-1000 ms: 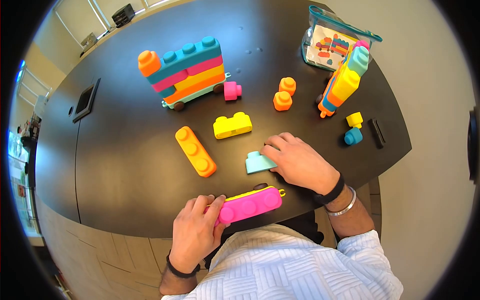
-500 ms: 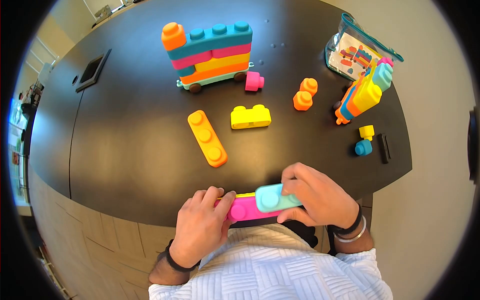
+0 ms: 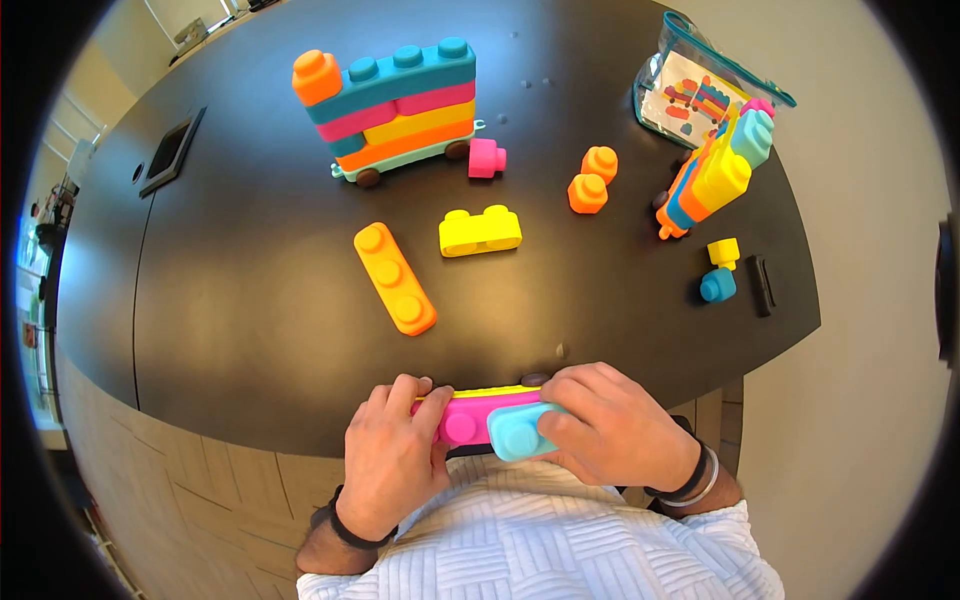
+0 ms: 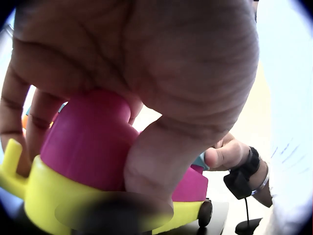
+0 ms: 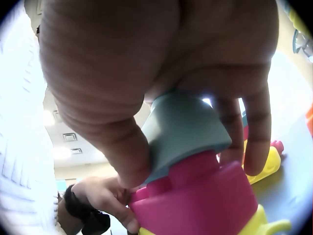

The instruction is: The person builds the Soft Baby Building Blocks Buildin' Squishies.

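Note:
A long pink block (image 3: 465,422) sits on a yellow wheeled base (image 4: 44,200) close to the table's front edge. Its left end is gripped by my left hand (image 3: 393,455), with the thumb along the near side in the left wrist view. A light blue two-stud block (image 3: 520,432) is held between the thumb and fingers of my right hand (image 3: 620,432). That block is over the right end of the pink one, leaning toward the body. The right wrist view shows its lower edge at the pink studs (image 5: 193,164), which stay partly exposed beneath it.
Beyond the hands lie an orange three-stud block (image 3: 393,275) and a yellow block (image 3: 480,233). A stacked wagon (image 3: 400,115), small orange blocks (image 3: 588,193), a second stacked vehicle (image 3: 710,180) and a clear bag (image 3: 690,100) stand farther back. Small yellow and blue blocks (image 3: 718,285) are at right.
My right hand has lifted the light blue block off the table and brought it over the pink block, where it now tilts toward the body. The left hand keeps its hold.

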Available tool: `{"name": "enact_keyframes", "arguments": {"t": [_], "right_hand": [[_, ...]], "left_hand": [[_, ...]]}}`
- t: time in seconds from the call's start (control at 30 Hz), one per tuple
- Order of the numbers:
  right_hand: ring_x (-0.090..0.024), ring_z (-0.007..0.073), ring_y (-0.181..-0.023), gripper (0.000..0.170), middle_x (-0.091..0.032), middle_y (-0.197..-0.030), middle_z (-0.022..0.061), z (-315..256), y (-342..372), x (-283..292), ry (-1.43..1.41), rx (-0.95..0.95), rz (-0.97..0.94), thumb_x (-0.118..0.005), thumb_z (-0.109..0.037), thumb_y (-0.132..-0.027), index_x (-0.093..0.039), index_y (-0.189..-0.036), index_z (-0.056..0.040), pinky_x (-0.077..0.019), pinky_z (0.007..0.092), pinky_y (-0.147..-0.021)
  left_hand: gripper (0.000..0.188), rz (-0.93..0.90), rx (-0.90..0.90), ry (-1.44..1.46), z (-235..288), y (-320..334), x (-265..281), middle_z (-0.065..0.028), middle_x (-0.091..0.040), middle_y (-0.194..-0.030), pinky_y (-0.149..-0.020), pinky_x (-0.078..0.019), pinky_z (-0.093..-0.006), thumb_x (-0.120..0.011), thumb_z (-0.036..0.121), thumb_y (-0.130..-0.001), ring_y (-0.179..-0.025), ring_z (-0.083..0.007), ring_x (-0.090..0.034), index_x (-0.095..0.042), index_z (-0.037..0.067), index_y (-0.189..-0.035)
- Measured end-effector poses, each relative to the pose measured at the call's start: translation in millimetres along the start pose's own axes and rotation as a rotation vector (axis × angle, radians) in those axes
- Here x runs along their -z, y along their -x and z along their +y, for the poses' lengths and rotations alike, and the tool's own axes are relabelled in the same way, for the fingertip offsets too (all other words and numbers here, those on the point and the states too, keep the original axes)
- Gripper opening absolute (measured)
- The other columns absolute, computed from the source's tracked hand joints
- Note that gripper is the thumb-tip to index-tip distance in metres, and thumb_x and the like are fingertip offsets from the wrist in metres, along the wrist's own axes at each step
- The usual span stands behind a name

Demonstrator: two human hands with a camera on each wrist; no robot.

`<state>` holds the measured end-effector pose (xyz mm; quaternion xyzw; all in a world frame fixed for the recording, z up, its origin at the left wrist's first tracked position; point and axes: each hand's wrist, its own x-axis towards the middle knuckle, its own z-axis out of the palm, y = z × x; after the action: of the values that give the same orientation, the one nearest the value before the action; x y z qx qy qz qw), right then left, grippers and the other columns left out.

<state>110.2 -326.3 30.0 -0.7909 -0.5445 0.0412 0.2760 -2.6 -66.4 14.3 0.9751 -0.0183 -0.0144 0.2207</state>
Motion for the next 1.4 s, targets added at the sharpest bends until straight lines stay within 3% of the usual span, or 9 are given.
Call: {"name": "enact_keyframes", "arguments": {"t": [0.17,0.37,0.57,0.77,0.87,0.97,1.03,1.17,1.4], "right_hand": [[-0.069,0.0316,-0.104,0.022,-0.066,-0.114,0.0115,0,-2,-10,0.155,0.037,0.03,-0.077,-0.022,-0.091,-0.063,-0.104,-0.0126,-0.0575,0.0426,-0.087],[-0.067,0.0262,-0.09,0.034,-0.062,-0.105,0.0094,-4,-11,-13,0.196,-0.127,0.027,-0.086,-0.023,-0.081,-0.062,-0.105,-0.0144,-0.0578,0.0385,-0.07],[-0.067,0.0248,-0.088,0.054,-0.06,-0.105,0.0082,-6,-21,-7,0.263,-0.177,-0.119,-0.093,-0.045,-0.079,-0.062,-0.11,-0.0127,-0.0588,0.0385,-0.069],[-0.069,0.0347,-0.091,0.073,-0.065,-0.111,0.0093,37,-22,13,-0.166,0.028,-0.144,-0.087,-0.066,-0.082,-0.063,-0.119,-0.0076,-0.0593,0.0444,-0.074],[-0.072,0.0387,-0.093,0.074,-0.072,-0.103,0.013,54,-9,31,-0.167,-0.081,0.056,-0.087,-0.069,-0.081,-0.068,-0.114,-0.0052,-0.0596,0.0469,-0.082],[-0.071,0.0402,-0.089,0.039,-0.072,-0.098,0.014,73,6,63,0.274,-0.442,0.344,-0.093,-0.035,-0.09,-0.07,-0.097,-0.0042,-0.058,0.0484,-0.079],[-0.07,0.0398,-0.1,0.032,-0.071,-0.104,0.0139,106,29,81,0.501,-0.692,0.339,-0.089,-0.031,-0.095,-0.069,-0.101,-0.0068,-0.0566,0.0505,-0.081],[-0.069,0.0467,-0.124,0.054,-0.061,-0.143,0.0247,160,87,86,0.719,-0.924,0.213,-0.089,-0.045,-0.094,-0.077,-0.136,-0.0138,-0.0594,0.0507,-0.108],[-0.07,0.0503,-0.121,0.059,-0.056,-0.143,0.0303,172,74,70,0.335,-1.067,0.171,-0.088,-0.043,-0.097,-0.073,-0.144,-0.0102,-0.0588,0.051,-0.11]], "left_hand": [[0.062,0.004,-0.005,0.001,2,-1,1,-0.0076,-0.066,-0.124,-0.085,-0.0607,-0.0448,-0.088,0.005,-0.073,-0.104,-0.0312,-0.067,-0.076,0.01,-0.133],[0.058,0.022,-0.034,0.002,0,-3,4,-0.0104,-0.069,-0.121,-0.084,-0.0603,-0.046,-0.086,0.006,-0.076,-0.102,-0.0347,-0.069,-0.076,0.007,-0.133],[0.059,0.017,-0.028,-0.009,0,-4,4,-0.0105,-0.068,-0.119,-0.083,-0.0602,-0.0462,-0.087,0.007,-0.074,-0.102,-0.0348,-0.07,-0.076,0.007,-0.132],[0.056,0.031,-0.038,0.017,-1,-5,3,-0.011,-0.068,-0.118,-0.083,-0.0597,-0.0462,-0.088,0.008,-0.074,-0.102,-0.0353,-0.07,-0.075,0.006,-0.129],[0.054,0.036,-0.035,0.026,-2,-4,2,-0.0112,-0.068,-0.118,-0.083,-0.0595,-0.0462,-0.089,0.008,-0.076,-0.102,-0.0356,-0.07,-0.075,0.006,-0.129],[0.053,0.033,-0.036,0.022,-2,-4,4,-0.0115,-0.068,-0.118,-0.083,-0.0593,-0.0461,-0.09,0.01,-0.077,-0.102,-0.0357,-0.07,-0.075,0.005,-0.129],[0.054,0.044,-0.046,0.027,-3,-4,4,-0.0112,-0.069,-0.118,-0.083,-0.0596,-0.046,-0.09,0.011,-0.078,-0.102,-0.0356,-0.07,-0.075,0.006,-0.129],[0.057,0.081,-0.048,0.061,-7,-4,2,-0.0098,-0.071,-0.119,-0.084,-0.0605,-0.0458,-0.094,0.014,-0.077,-0.103,-0.0346,-0.072,-0.074,0.006,-0.13],[0.056,0.122,-0.003,0.074,-8,-4,0,-0.0086,-0.072,-0.121,-0.085,-0.0611,-0.0462,-0.098,0.02,-0.078,-0.106,-0.0344,-0.074,-0.074,0.008,-0.127]]}}
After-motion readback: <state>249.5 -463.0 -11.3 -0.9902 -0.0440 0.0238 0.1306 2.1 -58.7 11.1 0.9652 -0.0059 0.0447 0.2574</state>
